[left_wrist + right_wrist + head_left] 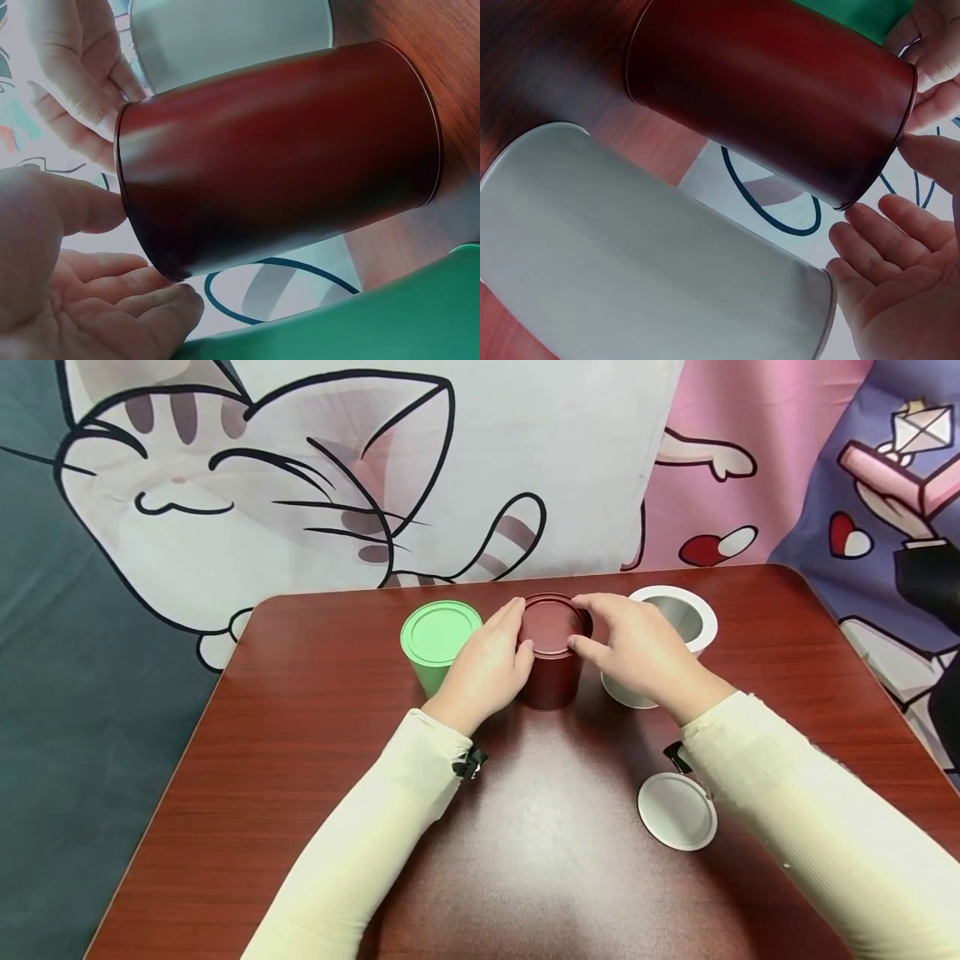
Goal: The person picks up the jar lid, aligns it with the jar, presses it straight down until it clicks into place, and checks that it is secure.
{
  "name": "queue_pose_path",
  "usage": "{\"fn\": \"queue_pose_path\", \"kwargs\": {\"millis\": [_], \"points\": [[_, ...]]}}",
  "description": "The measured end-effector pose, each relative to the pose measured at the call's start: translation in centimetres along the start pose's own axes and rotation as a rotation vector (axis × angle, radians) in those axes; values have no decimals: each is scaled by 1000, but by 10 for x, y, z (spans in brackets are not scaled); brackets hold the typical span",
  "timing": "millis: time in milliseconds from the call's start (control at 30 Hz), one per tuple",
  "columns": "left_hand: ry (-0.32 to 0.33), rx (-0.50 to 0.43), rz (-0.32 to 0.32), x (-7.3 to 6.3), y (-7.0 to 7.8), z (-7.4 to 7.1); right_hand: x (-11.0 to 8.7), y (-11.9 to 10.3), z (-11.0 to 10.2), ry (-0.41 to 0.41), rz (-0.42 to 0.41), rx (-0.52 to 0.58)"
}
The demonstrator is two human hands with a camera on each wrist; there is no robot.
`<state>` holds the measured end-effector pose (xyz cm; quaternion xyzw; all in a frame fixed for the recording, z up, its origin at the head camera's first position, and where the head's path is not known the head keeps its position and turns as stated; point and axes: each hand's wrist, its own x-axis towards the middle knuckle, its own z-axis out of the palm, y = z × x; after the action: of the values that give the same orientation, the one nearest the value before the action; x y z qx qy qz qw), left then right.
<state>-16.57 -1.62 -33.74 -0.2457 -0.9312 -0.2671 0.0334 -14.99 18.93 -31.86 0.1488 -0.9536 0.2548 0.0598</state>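
Note:
A dark red canister [550, 685] stands upright on the table, with a dark red lid [547, 625] on top. My left hand [487, 668] holds the left edge of this lid; in the left wrist view its thumb and fingertips touch the rim. On the right edge, my right hand [641, 647] grips the same rim between thumb and fingers, as the right wrist view shows. Left of my left hand is a green canister [440, 635], closed on top. Behind my right hand stands a white canister [705, 614] without a lid, partly hidden by that hand.
A round white lid [677, 812] lies flat on the reddish-brown wooden table [300, 777], near my right forearm. The table's far edge runs just behind the canisters, against a printed cat curtain [585, 460].

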Motion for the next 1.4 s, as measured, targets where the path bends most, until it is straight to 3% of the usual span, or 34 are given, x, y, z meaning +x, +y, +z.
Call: {"fn": "queue_pose_path", "kwargs": {"millis": [167,433,867,1133,1400], "points": [[15,-1,6,1,0,0,2,0,0,19,2,-15],[23,12,6,1,2,0,3,-5,-1,-21,12,-28],[38,14,49,-3,-1,7,-6,-1,7,53,-34,-16],[97,-65,77,-17,-2,12,-34,-1,5,164,-188,0],[85,-101,71,-37,0,19,-62,2,10,146,-194,-17]]}}
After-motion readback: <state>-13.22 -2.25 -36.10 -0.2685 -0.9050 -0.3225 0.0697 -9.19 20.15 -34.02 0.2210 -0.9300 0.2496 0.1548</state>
